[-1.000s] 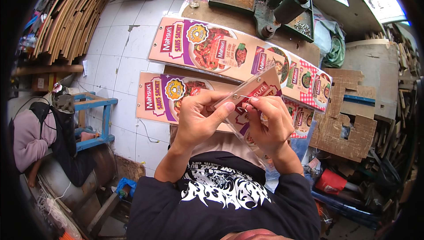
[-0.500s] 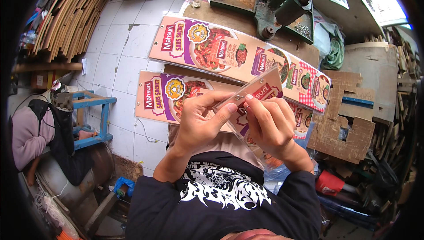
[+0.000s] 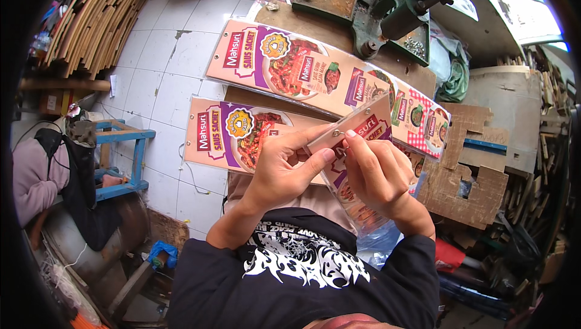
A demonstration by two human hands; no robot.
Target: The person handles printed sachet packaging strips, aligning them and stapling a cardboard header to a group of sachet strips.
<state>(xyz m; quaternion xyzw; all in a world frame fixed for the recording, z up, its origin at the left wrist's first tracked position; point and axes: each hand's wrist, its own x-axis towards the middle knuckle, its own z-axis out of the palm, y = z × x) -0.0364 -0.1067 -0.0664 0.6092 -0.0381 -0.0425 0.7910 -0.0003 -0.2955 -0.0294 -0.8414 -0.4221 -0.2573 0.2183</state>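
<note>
My left hand grips the edge of a flat, glossy printed hanger card, thumb on top and fingers beneath. The card is tilted up in front of me and has metal eyelets along its short edge. My right hand is closed in a pinch at a small metal ring or wire by one eyelet; its exact shape is too small to tell. Beyond my hands, a stack of matching peach and purple cards lies across the work surface. A second stack lies nearer, partly hidden behind my left hand.
A green metal press stands at the far right of the bench, beside trays of small metal parts. Notched brown boards are on the right. To the left are a blue-framed stool and stacked wooden strips.
Both hands and the held card have shifted slightly right. My right fingers stay pinched by the eyelet, and the head view has moved a little.
</note>
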